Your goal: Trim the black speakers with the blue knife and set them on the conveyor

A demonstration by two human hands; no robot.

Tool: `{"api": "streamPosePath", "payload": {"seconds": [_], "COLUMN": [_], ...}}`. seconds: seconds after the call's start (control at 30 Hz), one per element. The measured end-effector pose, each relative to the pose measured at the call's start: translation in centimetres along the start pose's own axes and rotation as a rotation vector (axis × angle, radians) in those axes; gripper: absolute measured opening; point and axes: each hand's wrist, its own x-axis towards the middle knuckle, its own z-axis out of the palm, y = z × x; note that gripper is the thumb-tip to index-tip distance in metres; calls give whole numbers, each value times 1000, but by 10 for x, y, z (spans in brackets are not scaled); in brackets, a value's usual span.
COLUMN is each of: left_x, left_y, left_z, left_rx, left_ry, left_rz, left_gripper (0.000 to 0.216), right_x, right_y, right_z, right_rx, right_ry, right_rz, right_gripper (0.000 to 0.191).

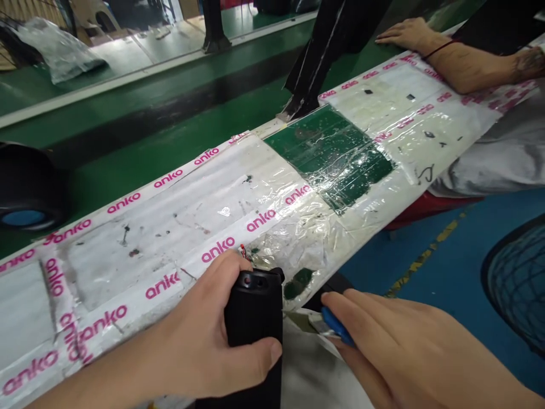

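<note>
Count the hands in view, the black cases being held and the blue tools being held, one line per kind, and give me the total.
Hands: 3 (left hand, right hand, other person's hand)
Held black case: 1
Held blue tool: 1
Total: 5

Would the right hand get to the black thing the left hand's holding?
Probably yes: the right hand is close to the black object and nothing big seems between, though it already grips a blue item.
</note>
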Motion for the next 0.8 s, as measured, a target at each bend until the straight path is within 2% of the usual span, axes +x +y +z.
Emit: {"api": "streamPosePath", "payload": {"seconds": [0.27,0.5,0.8], "left_x": [4,7,7], "left_y": [4,11,9], "left_z": [2,-1,0], "left_rx": [7,-17,-34], "left_ry": [32,12,15], "left_rz": [49,17,33], "left_gripper": [36,34,35], "right_x": [18,23,25], "right_y": [-1,-1,-3], "right_z": [14,14,12], "right_rx": [21,25,25], "right_ry": [-70,-118,-155], "right_rz": [-44,-42,-37], "right_gripper": [18,24,27]}}
